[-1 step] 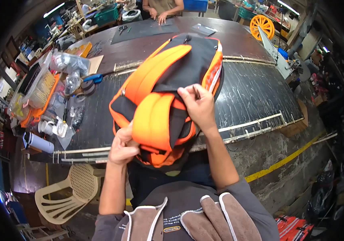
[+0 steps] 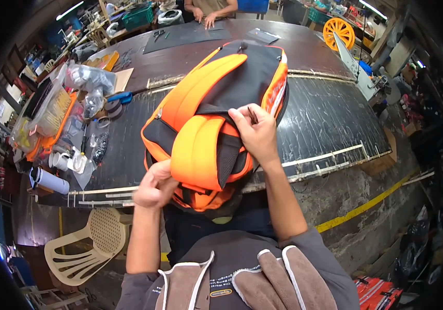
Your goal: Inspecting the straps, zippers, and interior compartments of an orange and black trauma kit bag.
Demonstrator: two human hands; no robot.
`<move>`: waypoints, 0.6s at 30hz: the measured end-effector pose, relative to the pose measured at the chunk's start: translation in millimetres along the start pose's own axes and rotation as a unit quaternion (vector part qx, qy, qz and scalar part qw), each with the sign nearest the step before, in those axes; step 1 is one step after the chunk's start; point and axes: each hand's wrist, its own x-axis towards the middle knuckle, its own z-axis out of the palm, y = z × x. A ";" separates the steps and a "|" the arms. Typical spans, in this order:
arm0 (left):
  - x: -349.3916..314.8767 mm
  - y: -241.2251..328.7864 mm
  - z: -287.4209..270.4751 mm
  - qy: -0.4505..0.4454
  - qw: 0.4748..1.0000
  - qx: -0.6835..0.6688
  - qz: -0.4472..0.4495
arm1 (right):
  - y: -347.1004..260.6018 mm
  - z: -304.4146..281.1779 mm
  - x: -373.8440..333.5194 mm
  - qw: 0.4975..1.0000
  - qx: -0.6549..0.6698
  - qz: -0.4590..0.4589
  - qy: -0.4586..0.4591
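Note:
An orange and black backpack (image 2: 231, 85) lies on the near part of the table, its padded orange shoulder straps facing up. One shoulder strap (image 2: 195, 150) curves over toward me. My left hand (image 2: 154, 187) is closed at the lower left edge of this strap, its fingertips partly hidden behind it. My right hand (image 2: 257, 129) pinches the black fabric edge beside the strap's upper end between thumb and finger. A small dark brown object, too hidden to name, sticks out from the curled fingers of that hand.
Plastic boxes (image 2: 50, 121), bags and tape rolls crowd the table's left side, with a white tumbler (image 2: 50, 182) near its edge. A beige chair (image 2: 94, 243) stands below. Across the table, a person's hands (image 2: 205, 18) rest on a dark sheet (image 2: 188, 36). A machine (image 2: 371, 88) stands right.
The backpack's near end has shifted slightly up and away from me. My left hand has turned a little at the strap's edge, while my right hand keeps its pinch.

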 end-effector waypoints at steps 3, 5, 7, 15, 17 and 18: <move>8.6 17.8 -17.7 0.050 0.987 0.008 -0.152 | 4.3 17.5 -16.0 0.992 -0.021 -0.017 -0.121; 34.4 26.0 7.0 0.295 0.906 0.088 -0.291 | 11.2 42.0 -31.1 0.990 -0.011 -0.062 -0.128; 29.4 34.6 2.2 0.124 0.920 0.239 -0.284 | 16.9 44.2 -35.5 0.990 -0.049 -0.097 -0.084; -38.3 121.0 -28.8 0.036 0.966 -0.028 0.255 | 21.1 53.8 -20.3 0.990 -0.076 -0.079 -0.085; -72.4 166.3 -22.7 0.107 0.924 -0.027 0.365 | 26.1 75.2 -21.1 0.989 -0.079 -0.082 -0.097; -90.0 188.8 -26.0 0.174 0.869 -0.009 0.464 | 30.3 80.2 -23.3 0.989 -0.079 -0.081 -0.097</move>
